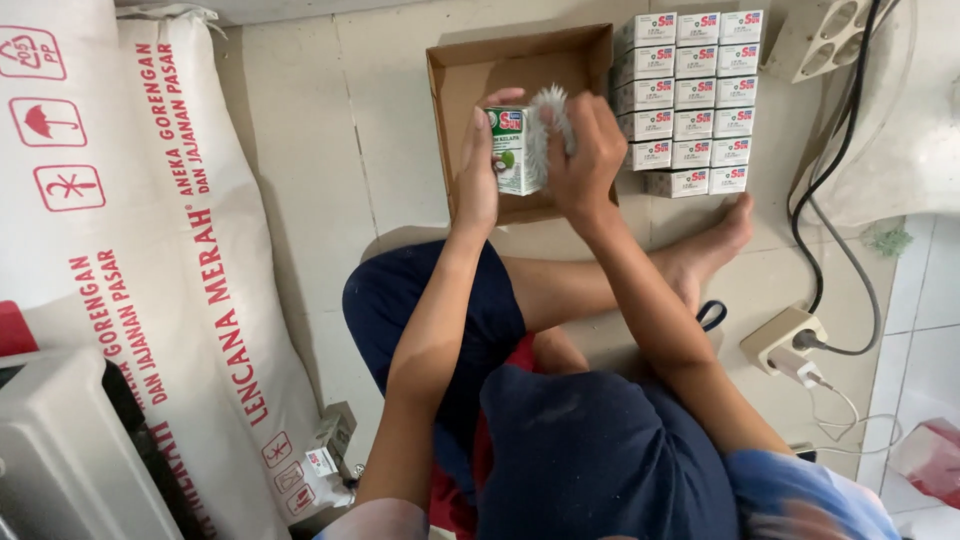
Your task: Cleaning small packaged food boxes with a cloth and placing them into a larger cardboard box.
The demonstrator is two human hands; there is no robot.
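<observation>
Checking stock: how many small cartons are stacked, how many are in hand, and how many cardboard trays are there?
Stacked cartons: 18 showing
Carton in hand: 1
Cardboard tray: 1
Total: 20

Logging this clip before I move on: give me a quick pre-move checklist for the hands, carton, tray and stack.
1. Left hand grips the carton: ok.
2. Right hand holds a blurred, pale tuft against the carton: ok; what it is, cannot tell.
3. Cardboard tray below the hands has bare floor: ok.
4. Stack of cartons beside the tray is neat: ok.
5. Cable lies apart from the hands: ok.
</observation>
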